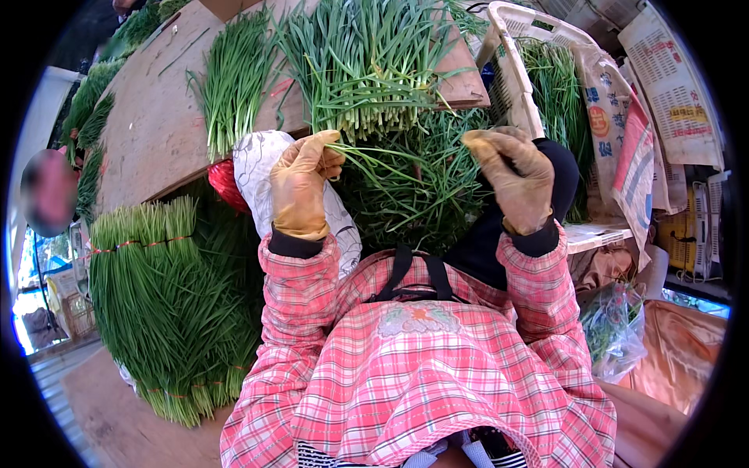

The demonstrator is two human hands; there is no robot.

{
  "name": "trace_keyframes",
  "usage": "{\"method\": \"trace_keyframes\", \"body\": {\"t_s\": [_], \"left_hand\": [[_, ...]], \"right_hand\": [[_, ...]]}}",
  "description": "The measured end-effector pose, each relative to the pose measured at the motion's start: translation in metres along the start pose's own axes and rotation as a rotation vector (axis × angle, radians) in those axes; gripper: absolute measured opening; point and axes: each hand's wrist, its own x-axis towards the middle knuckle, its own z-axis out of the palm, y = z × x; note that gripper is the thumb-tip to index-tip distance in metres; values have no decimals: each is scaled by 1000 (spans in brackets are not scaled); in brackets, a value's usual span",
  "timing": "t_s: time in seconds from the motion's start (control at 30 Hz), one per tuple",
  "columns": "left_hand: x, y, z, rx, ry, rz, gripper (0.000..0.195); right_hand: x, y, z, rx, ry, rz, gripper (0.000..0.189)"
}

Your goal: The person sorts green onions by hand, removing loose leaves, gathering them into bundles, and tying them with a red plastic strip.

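My left hand, in a yellowed thin glove, pinches a few green chive stalks between thumb and fingers. Their free ends point right, over a heap of loose green leaves between my knees. My right hand, gloved alike, hovers above my right knee with its fingers bent inward. Whether anything thin sits between those fingertips is not visible. Just beyond my hands, a thick pile of chives lies on a wooden board, cut ends towards me. A smaller chive bunch rests to its left.
Tied chive bundles are stacked at my left. The board has its near edge by my left knee. At right stands a white plastic crate holding greens, with a printed sack over its side. A person is at far left.
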Motion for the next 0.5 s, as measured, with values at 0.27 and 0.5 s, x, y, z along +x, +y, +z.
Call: {"method": "trace_keyframes", "body": {"t_s": [0.27,0.5], "left_hand": [[-13,-7,23,228,-47,139,17],[-15,-34,6,410,-284,102,30]], "right_hand": [[1,9,39,-162,-224,-100,41],[-17,31,-44,59,189,218,16]]}}
